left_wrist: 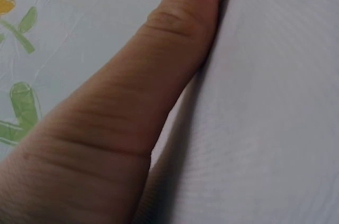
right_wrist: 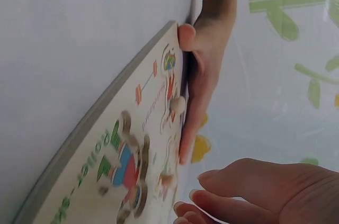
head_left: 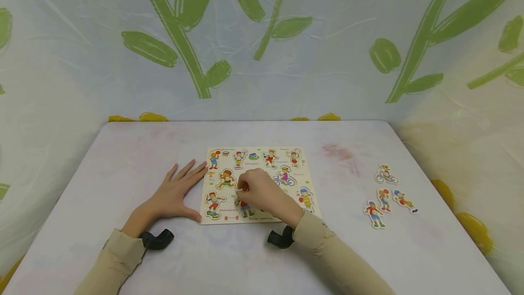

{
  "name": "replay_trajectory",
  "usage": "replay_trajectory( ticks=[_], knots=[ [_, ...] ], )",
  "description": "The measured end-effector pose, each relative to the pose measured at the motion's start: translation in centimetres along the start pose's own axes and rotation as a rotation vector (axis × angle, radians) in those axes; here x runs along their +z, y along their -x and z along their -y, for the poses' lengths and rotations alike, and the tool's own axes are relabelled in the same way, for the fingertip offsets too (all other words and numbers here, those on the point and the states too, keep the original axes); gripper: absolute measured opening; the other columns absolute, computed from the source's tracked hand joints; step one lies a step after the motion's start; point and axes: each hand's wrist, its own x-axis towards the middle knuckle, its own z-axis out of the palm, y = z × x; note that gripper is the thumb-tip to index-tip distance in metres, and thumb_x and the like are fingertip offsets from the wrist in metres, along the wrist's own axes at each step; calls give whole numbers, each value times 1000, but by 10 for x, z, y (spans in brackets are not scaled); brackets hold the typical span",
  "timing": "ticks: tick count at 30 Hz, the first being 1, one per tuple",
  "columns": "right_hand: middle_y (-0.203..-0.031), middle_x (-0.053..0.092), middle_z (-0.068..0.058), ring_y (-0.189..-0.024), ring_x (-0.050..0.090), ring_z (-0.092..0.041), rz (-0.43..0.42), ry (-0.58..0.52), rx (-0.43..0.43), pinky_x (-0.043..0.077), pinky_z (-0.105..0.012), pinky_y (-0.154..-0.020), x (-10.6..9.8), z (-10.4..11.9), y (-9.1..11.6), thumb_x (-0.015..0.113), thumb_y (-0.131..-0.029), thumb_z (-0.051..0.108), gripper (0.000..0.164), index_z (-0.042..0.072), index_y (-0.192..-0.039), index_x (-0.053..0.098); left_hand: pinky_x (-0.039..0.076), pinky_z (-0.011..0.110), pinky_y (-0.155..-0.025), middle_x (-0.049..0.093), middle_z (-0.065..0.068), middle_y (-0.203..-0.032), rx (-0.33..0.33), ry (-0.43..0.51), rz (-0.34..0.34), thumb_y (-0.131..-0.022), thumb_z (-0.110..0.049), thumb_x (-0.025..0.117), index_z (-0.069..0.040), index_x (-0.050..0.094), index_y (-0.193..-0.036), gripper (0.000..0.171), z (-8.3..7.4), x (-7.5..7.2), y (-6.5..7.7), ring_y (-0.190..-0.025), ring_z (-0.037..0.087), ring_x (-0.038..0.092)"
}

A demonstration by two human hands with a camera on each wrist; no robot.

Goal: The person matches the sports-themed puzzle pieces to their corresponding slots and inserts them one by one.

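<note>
A wooden sports puzzle board [head_left: 258,220] lies on the table, with figure pieces set in it; round knobs [right_wrist: 179,105] show in the right wrist view. At its left edge my left hand [head_left: 173,197] rests with fingers spread and the thumb at the near left corner. Over the board's middle, my right hand [head_left: 259,190] points down, fingers bent together above a roller-skating figure [head_left: 245,209]. That figure looks like a recessed cutout [right_wrist: 124,168] in the right wrist view. Whether the right fingertips [right_wrist: 200,177] pinch anything I cannot tell.
To the right of the board lie several loose figure pieces: a cyclist [head_left: 386,175], a figure with a red-orange ball [head_left: 383,200], one in a blue cap [head_left: 404,202] and one in a red top [head_left: 374,215]. A flower-printed sheet [head_left: 327,81] hangs behind the white table [head_left: 196,258].
</note>
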Motion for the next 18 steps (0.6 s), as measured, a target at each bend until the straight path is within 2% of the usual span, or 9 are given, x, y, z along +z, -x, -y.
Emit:
replay_trajectory(
  ticks=[4,9,18],
  knots=[
    [-77,65,1,-67,57,-9,-5,-28,49,51,-26,-64,-8,-7,7,71,-86,9,4,6,-83,71,-1,63,-116,19,1,-165,-5,-1,-2,-54,-90,66,-15,25,-159,136,0,0,0,-151,34,8],
    [-73,63,3,-66,54,-10,-53,15,72,49,-25,-61,-14,-18,13,73,-84,8,5,8,-79,71,0,63,-116,21,2,-165,-1,-1,-22,-54,-89,67,-13,27,-158,135,-1,0,1,-151,34,9],
    [-75,63,2,-68,54,-12,-83,24,186,50,-27,-64,-33,-41,29,74,-82,5,4,4,-86,72,0,64,-115,22,3,-164,2,-3,-18,-54,-89,67,-12,27,-158,136,-3,-1,1,-151,35,10]
  ],
)
